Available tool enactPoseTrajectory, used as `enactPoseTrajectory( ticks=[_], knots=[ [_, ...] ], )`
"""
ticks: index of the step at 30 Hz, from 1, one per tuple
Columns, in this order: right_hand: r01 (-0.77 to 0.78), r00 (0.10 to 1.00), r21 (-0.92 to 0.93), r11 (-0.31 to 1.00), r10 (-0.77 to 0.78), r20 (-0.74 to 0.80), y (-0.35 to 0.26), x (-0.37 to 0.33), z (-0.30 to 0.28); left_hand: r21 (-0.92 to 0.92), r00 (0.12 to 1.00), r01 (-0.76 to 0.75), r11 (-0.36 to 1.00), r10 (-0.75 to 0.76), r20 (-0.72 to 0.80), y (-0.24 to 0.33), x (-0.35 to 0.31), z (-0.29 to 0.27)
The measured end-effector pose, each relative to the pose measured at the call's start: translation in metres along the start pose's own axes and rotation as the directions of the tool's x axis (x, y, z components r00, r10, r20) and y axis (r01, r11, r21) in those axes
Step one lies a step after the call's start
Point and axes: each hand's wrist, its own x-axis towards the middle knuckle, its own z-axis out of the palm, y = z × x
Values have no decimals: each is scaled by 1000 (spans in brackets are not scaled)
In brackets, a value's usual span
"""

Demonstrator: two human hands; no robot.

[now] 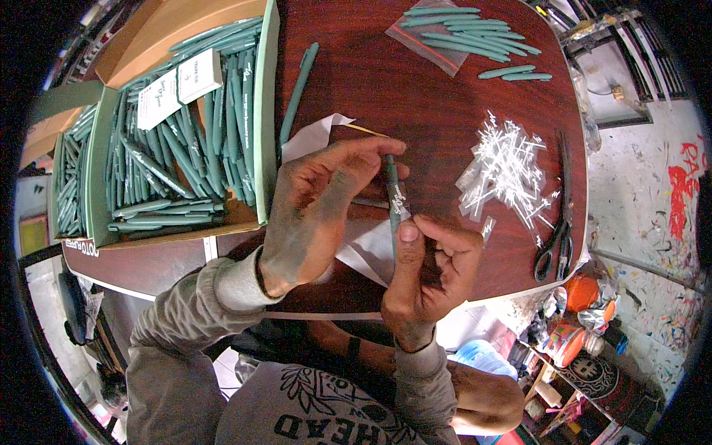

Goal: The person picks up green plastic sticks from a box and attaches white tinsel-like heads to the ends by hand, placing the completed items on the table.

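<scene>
Pen (394, 189) in hand, held over the near edge of the bench (356, 70), with white lettering along its barrel. The right hand (434, 271) pinches it between thumb and bent fingers beside a bit of clear film; the left hand (322, 193) has thumb and index nearly together at its upper end, though whether they grip I cannot tell.

Work looks partway along: many pens in the box (271, 96) carry lettering, while those by the plastic bag (452, 62) show none that I can make out, and a heap of white strips (508, 174) remains.

The bench is dark red, wood-grained and pale-edged. White paper (315, 139) lies under the hands, scissors (553, 248) near the right edge. Beyond are a paint-marked wall (678, 200) and, lower right, cluttered orange tubs (582, 293).
</scene>
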Motion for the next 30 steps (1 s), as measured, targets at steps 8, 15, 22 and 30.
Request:
enactPoseTrajectory(
  ticks=[8, 15, 22, 30],
  knots=[
    [-14, 1000, -27, 1000, 14, 1, 1, 2, -1, 102, 998, -70, 992, 70, 9, -6, 1, -2],
    [5, 1000, 6, 1000, -5, 3, 3, 3, 1, 115, 998, -65, 991, 64, 14, -6, -1, 0],
    [-25, 1000, -6, 1000, 25, 2, -1, 3, 2, 60, 1000, -28, 998, 28, -5, -7, 0, -1],
    [4, 1000, -6, 1000, -4, 5, 0, 3, 2, 97, 998, -63, 993, 64, -8, -8, -1, 1]
  ],
)
